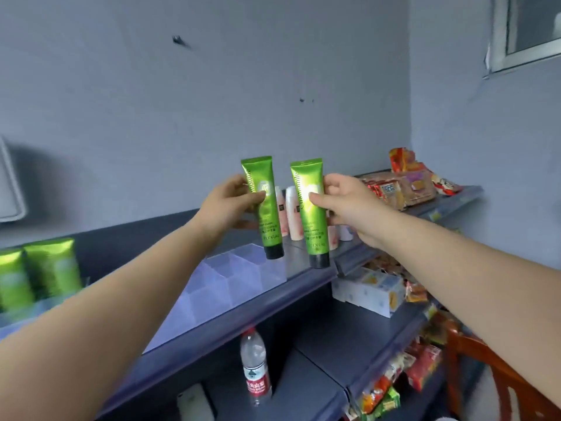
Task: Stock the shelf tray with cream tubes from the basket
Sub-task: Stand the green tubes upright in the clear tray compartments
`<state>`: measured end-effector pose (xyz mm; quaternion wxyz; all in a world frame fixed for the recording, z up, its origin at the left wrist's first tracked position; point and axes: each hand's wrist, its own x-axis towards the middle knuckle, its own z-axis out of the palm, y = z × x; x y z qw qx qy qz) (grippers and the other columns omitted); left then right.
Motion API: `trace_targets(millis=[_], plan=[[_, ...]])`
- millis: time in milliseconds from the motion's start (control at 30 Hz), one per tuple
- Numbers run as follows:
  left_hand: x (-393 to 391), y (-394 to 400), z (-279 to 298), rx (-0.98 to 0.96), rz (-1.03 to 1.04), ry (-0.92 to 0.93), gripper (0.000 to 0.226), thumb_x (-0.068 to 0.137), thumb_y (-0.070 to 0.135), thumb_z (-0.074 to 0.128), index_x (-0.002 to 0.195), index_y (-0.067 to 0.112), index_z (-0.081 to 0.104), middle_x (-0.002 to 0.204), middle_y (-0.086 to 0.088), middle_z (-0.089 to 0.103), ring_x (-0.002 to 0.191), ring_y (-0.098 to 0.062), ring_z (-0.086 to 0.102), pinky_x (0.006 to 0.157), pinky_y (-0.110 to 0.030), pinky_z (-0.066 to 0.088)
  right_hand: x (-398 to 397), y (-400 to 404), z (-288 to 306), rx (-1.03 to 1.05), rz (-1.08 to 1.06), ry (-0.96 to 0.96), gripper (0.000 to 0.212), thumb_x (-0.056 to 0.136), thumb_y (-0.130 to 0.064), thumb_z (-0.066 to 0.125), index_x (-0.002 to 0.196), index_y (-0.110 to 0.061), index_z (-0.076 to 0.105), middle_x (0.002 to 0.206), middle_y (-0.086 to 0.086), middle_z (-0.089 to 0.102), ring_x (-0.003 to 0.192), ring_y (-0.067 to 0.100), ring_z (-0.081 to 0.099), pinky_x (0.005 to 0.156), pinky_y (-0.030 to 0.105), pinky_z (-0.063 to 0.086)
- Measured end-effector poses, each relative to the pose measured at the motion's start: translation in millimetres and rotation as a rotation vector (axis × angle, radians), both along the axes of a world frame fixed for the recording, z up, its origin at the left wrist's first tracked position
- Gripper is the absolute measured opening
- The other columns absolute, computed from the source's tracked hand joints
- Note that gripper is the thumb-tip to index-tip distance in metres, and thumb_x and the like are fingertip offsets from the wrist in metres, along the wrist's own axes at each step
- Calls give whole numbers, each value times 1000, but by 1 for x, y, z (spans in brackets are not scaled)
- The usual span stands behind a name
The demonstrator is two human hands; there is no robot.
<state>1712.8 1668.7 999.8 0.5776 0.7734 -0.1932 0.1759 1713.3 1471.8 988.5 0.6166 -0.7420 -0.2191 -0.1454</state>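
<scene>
Tubes look light and squashy; left hand point(232, 202) and right hand point(343, 205) each pinch one green tube mid-body, caps down.

Left hand point(230, 205) grips one green cream tube point(263, 205), right hand point(340, 205) another point(311, 212); both cap-down above clear tray point(243, 278) at top shelf's front edge point(273, 302). Two green tubes point(39, 268) stand far left.
</scene>
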Motion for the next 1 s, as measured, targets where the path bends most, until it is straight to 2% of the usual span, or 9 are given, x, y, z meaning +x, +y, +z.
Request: trace_targets(millis=[67, 167, 233, 400, 533, 633, 700, 800, 1000], plan=[[-12, 40, 10, 42, 84, -59, 14, 92, 11, 56, 103, 19, 57, 102, -2, 59, 74, -11, 62, 57, -25, 57, -2, 37, 10, 3, 68, -27, 20, 90, -9, 58, 110, -14, 55, 105, 4, 65, 87, 12, 61, 78, 31, 53], [-30, 99, 24, 73, 185, -93, 19, 91, 9, 57, 109, 16, 55, 106, -1, 59, 70, -9, 61, 61, -27, 59, -5, 94, 22, 21, 200, -37, 10, 91, -6, 56, 95, -16, 55, 87, -2, 64, 65, 1, 62, 50, 18, 50], [-45, 137, 32, 75, 233, -86, 21, 91, 7, 57, 110, 14, 55, 102, -2, 59, 67, -9, 61, 62, -29, 59, -8, 132, 28, 26, 266, -45, 13, 91, -6, 56, 89, -18, 54, 84, -4, 63, 67, 4, 62, 53, 20, 53], [-83, 225, 42, 51, 297, -99, 22, 88, 0, 58, 97, 20, 56, 87, -2, 58, 65, -13, 62, 56, -31, 58, -15, 224, 39, 12, 405, -67, 11, 91, -7, 56, 98, -16, 55, 90, -4, 65, 80, 11, 62, 69, 31, 55], [-110, 287, 43, 38, 395, -101, 22, 86, -1, 60, 94, 19, 55, 82, 1, 61, 62, -14, 62, 61, -34, 59, -25, 295, 42, 2, 485, -73, 13, 92, -11, 56, 105, -11, 56, 84, -3, 63, 72, 7, 60, 58, 23, 55], [-128, 329, 42, 47, 462, -85, 19, 86, -1, 61, 92, 16, 52, 83, -4, 60, 61, -16, 63, 63, -38, 60, -32, 344, 41, -17, 551, -72, 7, 91, -12, 57, 97, -15, 58, 86, -1, 63, 75, 11, 60, 58, 25, 55], [-139, 355, 42, 68, 513, -76, 19, 86, 0, 61, 96, 13, 52, 83, -5, 60, 63, -20, 62, 66, -41, 60, -38, 373, 40, -26, 583, -70, 5, 91, -12, 57, 93, -16, 57, 86, 0, 62, 74, 13, 60, 54, 25, 55], [-154, 388, 42, 71, 560, -69, 26, 86, 0, 61, 109, 8, 51, 85, -5, 61, 66, -22, 61, 66, -40, 60, -47, 411, 40, -21, 628, -64, 8, 90, -9, 58, 88, -17, 57, 80, 0, 62, 62, 9, 62, 46, 21, 51], [-171, 437, 42, 86, 603, -38, 30, 86, 0, 61, 112, 12, 52, 84, -2, 63, 63, -21, 63, 67, -40, 59, -54, 466, 38, -36, 679, -49, 7, 89, -7, 59, 90, -15, 58, 84, 6, 63, 55, 8, 66, 47, 23, 53]])
